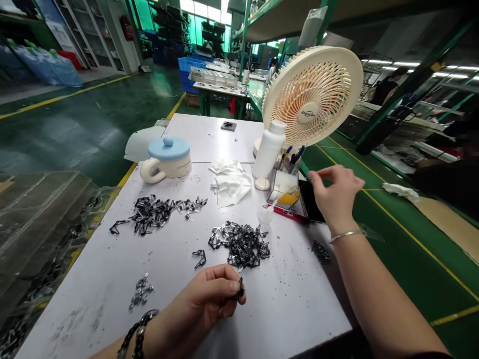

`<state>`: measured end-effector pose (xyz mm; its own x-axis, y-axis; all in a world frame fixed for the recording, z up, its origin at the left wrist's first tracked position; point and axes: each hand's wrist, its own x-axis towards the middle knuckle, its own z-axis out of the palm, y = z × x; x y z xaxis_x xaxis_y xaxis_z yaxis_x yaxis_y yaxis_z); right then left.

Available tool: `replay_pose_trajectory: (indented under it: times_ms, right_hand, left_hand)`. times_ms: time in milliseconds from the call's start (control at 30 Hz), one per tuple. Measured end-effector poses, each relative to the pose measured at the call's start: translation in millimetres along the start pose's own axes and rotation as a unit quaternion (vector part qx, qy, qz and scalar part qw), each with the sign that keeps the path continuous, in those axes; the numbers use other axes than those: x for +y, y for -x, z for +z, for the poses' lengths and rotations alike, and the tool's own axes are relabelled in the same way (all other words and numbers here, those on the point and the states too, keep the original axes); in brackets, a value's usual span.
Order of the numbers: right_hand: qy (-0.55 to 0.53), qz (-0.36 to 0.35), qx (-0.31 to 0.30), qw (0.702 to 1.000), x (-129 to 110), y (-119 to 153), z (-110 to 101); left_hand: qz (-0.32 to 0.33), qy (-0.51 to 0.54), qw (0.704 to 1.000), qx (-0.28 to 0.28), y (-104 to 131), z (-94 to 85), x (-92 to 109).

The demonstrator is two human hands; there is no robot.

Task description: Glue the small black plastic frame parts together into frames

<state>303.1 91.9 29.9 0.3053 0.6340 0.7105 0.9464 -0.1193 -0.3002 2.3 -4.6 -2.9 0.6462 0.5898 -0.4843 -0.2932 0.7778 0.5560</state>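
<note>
In the lower middle, my left hand (215, 294) pinches a small black clip-like part (240, 288) between thumb and fingers. My right hand (337, 192) is raised at the right, by the pen holder (284, 187), with thumb and fingertips pressed together; anything between them is too small to make out. Just beyond my left hand lies a heap of black clip-like parts (247, 244), with a loose pair (200, 258) beside it. Another pile of such parts (155, 212) spreads further left. Small silvery pieces (141, 291) lie at the near left, and small dark pieces (321, 252) below my right wrist.
A white bottle (268, 152) and a cream fan (312, 99) stand behind the pen holder. Nearby are a red knife-like tool (288, 214), crumpled white cloth (232, 187) and a blue-lidded mug (170, 159). Clear plastic trays (41, 229) stand left of the white table (277, 319).
</note>
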Motion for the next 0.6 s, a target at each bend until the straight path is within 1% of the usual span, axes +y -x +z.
replay_pose_trajectory:
  times_ms: [67,100,200,267,367,400,467,600]
  right_hand:
    - [0.013,0.01,-0.086,0.996,5,0,1]
    - [0.023,0.026,-0.12,0.992,10,0,1]
    - [0.077,0.108,-0.183,0.974,35,0,2]
    - [0.118,0.161,-0.226,0.954,53,3,7]
    - [0.153,0.2,-0.299,0.92,69,10,18]
    - [0.159,0.205,-0.315,0.913,71,12,22]
    - [0.17,0.209,-0.329,0.905,70,15,28]
    - [0.185,0.212,-0.325,0.903,63,13,31]
  left_hand:
    - [0.005,0.006,1.0,0.001,1,0.4,1]
    - [0.007,0.009,1.0,0.001,1,0.7,2]
    - [0.018,0.018,1.0,-0.004,1,1.8,3]
    - [0.023,0.019,1.0,-0.009,1,2.5,4]
    - [0.026,0.016,0.999,-0.019,1,2.1,4]
    - [0.026,0.014,0.999,-0.021,0,1.6,3]
    - [0.024,0.011,0.999,-0.023,0,0.0,2]
    - [0.022,0.004,0.999,-0.023,-1,-3.4,1]
